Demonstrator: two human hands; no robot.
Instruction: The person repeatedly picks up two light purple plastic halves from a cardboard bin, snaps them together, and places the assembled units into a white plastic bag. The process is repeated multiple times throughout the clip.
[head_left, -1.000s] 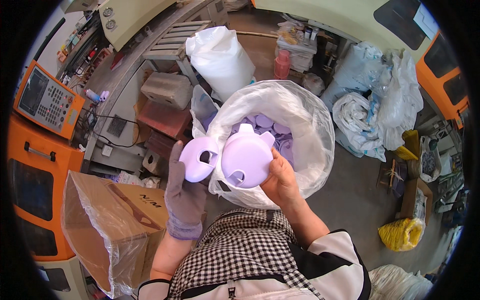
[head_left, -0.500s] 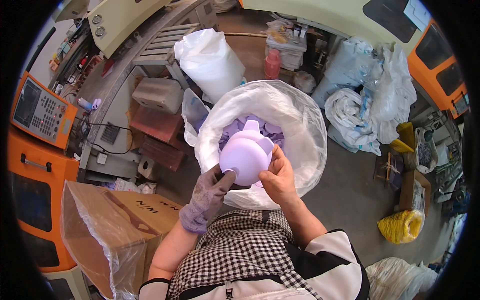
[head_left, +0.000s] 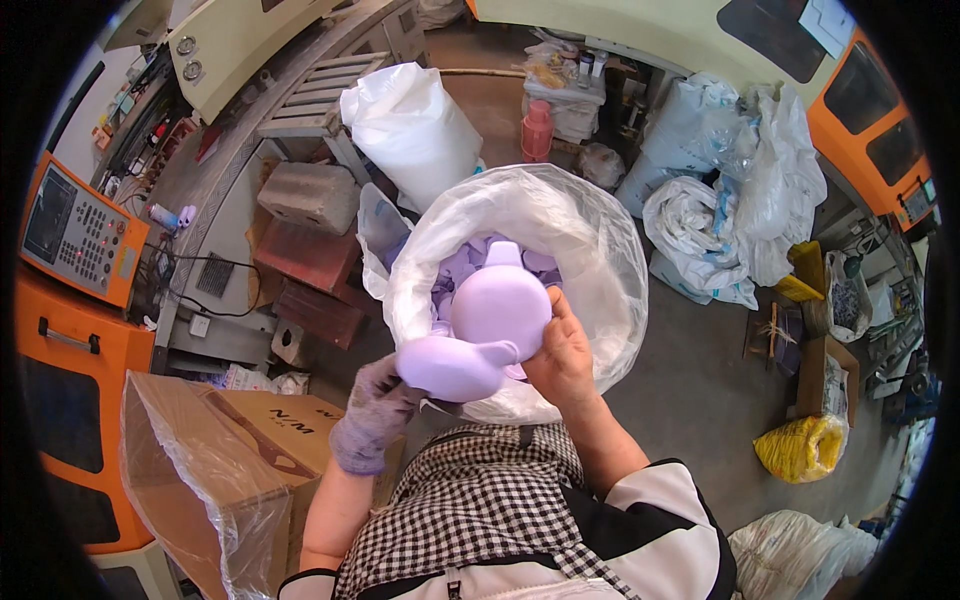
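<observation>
My left hand [head_left: 372, 418], in a greyish-purple glove, grips a lavender plastic lid-like piece [head_left: 447, 368] by its left edge. This rounded piece is tilted, with a tab pointing right. Bare, my right hand [head_left: 563, 358] holds a second lavender round piece [head_left: 500, 314] by its right side, its tab pointing away from me. The left piece overlaps the lower edge of the right one; whether they touch I cannot tell. Both are above a large white plastic bag [head_left: 612, 270], wide-mouthed, with many similar lavender pieces [head_left: 458, 268] inside. Some fingers are hidden behind the pieces.
A cardboard box [head_left: 285, 425] with a clear plastic liner stands at lower left, beside an orange machine [head_left: 90, 350]. Beyond the bag are a full white sack [head_left: 415, 135] and a pink container [head_left: 537, 130]. Plastic bags [head_left: 700, 235] and a yellow sack [head_left: 795, 452] lie on the right.
The two lavender pieces, stacked together before, are now apart. My left hand has moved left and down with one, while my right hand keeps the other over the bag.
</observation>
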